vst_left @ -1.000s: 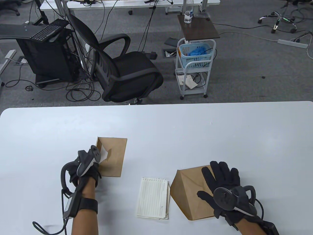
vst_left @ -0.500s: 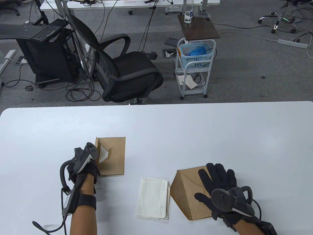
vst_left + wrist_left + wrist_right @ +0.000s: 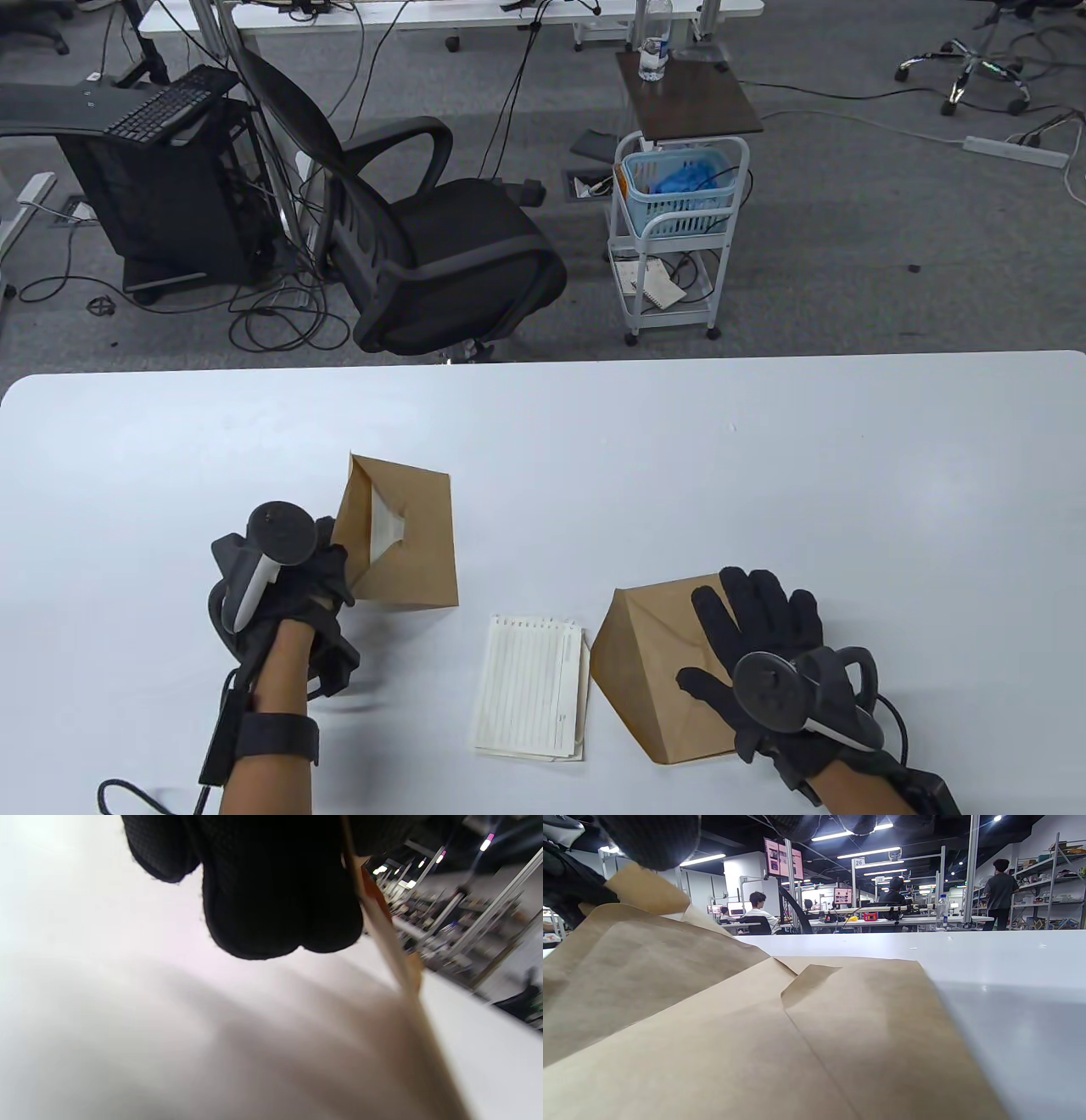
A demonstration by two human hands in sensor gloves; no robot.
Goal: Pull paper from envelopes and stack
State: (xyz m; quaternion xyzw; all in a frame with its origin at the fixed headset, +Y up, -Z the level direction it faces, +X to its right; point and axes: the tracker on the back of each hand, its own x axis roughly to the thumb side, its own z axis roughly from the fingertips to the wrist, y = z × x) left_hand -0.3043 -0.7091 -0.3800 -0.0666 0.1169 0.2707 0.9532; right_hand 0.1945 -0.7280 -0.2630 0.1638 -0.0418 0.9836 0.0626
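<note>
Now left hand (image 3: 293,581) apparently pinches tilted envelope (image 3: 407,531); right hand (image 3: 764,649) lies flat on another.

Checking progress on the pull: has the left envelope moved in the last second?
Yes. The left envelope, gripped by the left hand, has tilted and shifted slightly right, toward the paper stack, which lies unmoved.

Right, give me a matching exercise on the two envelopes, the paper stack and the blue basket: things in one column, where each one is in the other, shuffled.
Things:
1. left envelope
2. right envelope
3. paper stack
4. blue basket

Places:
A. on the white cart beyond the table
B. held by the left hand, paper showing in its open mouth
C. flat on the table between the envelopes
D. under the flat right hand

Pairs: 1-B, 2-D, 3-C, 4-A
</note>
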